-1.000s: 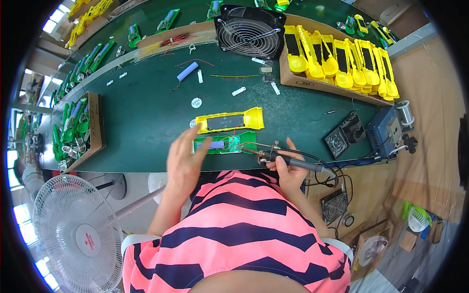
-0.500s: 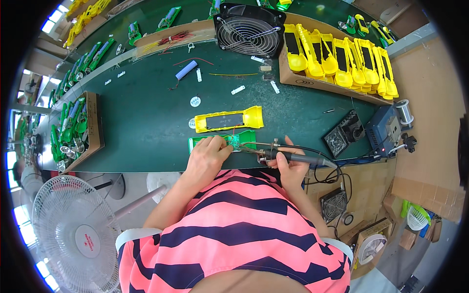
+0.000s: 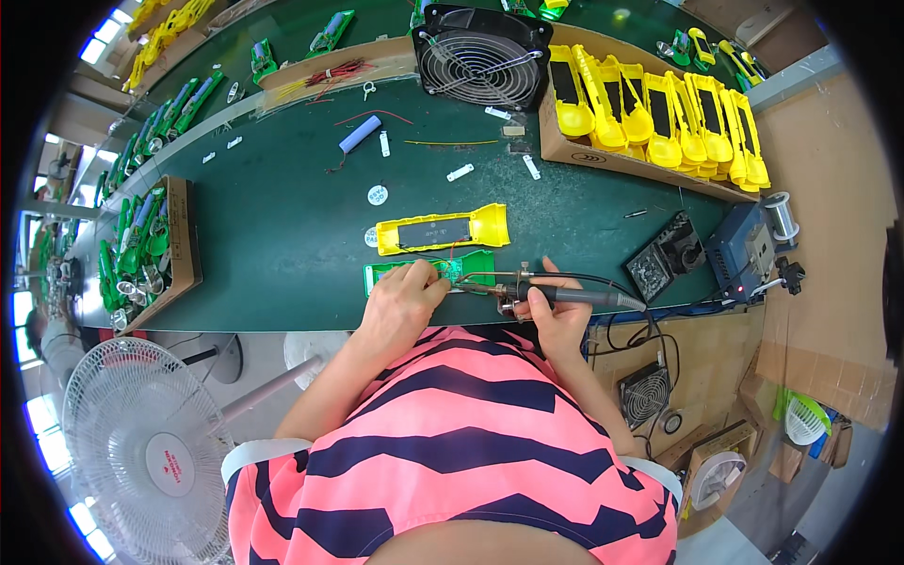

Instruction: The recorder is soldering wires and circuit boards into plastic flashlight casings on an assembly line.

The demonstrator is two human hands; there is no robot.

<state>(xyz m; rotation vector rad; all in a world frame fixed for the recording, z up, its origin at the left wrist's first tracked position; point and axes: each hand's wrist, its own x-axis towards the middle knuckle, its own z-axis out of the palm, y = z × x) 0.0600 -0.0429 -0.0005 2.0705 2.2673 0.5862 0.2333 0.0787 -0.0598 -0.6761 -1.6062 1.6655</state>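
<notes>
A green plastic half-shell with a small green circuit board lies near the table's front edge. My left hand rests over the shell's left part, thumb and fingertips pinched at the board; what they grip is hidden. My right hand holds a soldering iron by its dark handle, with a thin feed tube running alongside. The iron's tip points left to the board, close to my left fingertips. Just beyond lies a yellow half-shell with a black panel; thin wires run from it to the board.
A carton of yellow shells and a black fan stand at the back. At right are an iron stand, a blue soldering station and a solder spool. A carton of green assemblies stands left. A blue battery lies mid-table.
The rear of the soldering iron and its cable have risen slightly in the picture, so the handle lies flatter. My left hand stays at the board.
</notes>
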